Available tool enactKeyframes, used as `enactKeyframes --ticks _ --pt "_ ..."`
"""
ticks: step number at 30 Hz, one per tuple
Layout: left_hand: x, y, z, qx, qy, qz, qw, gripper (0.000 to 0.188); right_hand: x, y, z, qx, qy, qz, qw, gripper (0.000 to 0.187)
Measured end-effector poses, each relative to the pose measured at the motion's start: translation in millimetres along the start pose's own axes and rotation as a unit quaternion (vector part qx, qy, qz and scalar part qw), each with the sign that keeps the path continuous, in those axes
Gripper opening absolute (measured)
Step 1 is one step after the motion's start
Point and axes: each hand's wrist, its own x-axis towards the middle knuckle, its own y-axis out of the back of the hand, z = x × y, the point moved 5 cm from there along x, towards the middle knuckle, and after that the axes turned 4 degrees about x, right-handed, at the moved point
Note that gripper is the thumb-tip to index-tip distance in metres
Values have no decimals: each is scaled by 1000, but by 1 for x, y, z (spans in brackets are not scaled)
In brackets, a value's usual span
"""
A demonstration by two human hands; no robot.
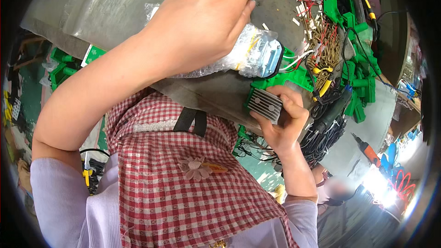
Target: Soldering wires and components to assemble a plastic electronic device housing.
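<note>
A grey metal surface [110,11] spreads across the upper view, its near edge running in front of the person's red-and-white checked apron [183,197]. On it lies an elongated bundle in clear bubble wrap [250,48]; through the plastic show a pale blue end with a dark rim and a yellow band, though what the wrapped item is cannot be told. White wires [297,59] lie just beside that end.

The left hand [206,18] passes above the bundle, its fingers reaching to the far edge of the view near scattered small parts. Whether its grip is open or pinching something cannot be told.

To the right, a heap of black cables [324,135] sits below several green plastic housings [330,2], some with hollow sides showing; their contents are too small to make out. The right hand [289,117] has its grip closed on a finned metal heat sink [265,104], near the surface's near edge, with green plastic along the block's left side.

A yellow-handled tool [325,88] lies near the cables. Smallest are the brass-coloured pins [325,46], piled loose between the housings, and short white pieces [301,9] strewn beside them.
</note>
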Motion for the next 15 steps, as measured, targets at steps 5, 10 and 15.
enactKeyframes --ticks 5,10,15 --pt "-1 0 0 -31 -49 27 998 25 15 7 -2 43 -51 -111 992 63" --pt "-3 -8 -5 -18 -33 14 999 22 18 -1 -2 -4 -40 -112 993 66" --pt "0 -7 -2 9 -74 45 996 30 29 8 -20 -1 -56 -101 993 66"
